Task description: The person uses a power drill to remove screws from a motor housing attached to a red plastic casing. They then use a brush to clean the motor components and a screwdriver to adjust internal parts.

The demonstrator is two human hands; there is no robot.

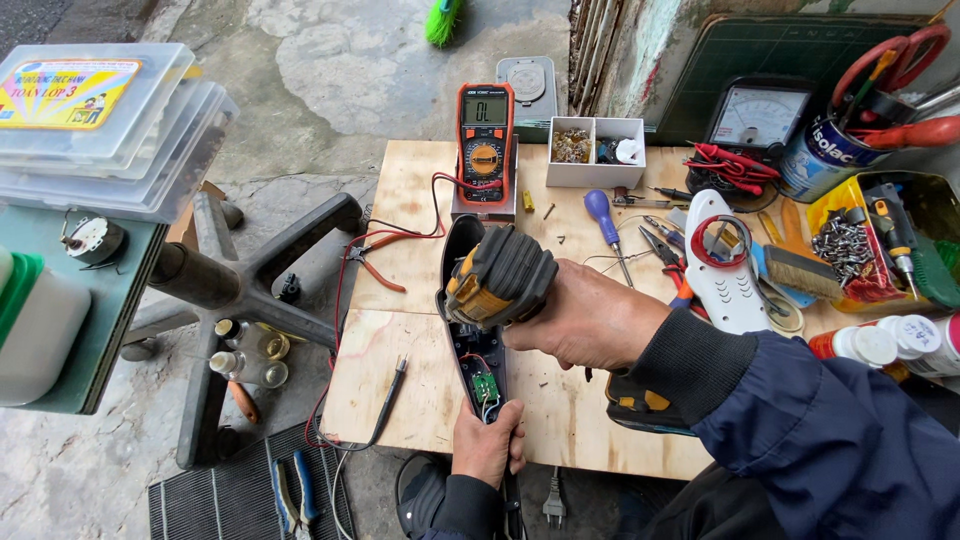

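My right hand (585, 320) grips a black and yellow cordless drill (500, 275), held nose-down over a long black opened appliance housing (478, 375) that lies on the plywood board (400, 380). A small green circuit board (486, 386) with red and blue wires shows inside the housing. My left hand (487, 447) clamps the near end of that housing at the board's front edge. The drill body hides the housing's middle.
An orange multimeter (485, 140) stands at the back, its red and black leads trailing across the board to a probe (392, 385). A blue screwdriver (603, 215), pliers, a white power strip (725, 270), a white parts box (596, 150) and tool tins crowd the right. A chair base (250, 290) sits left.
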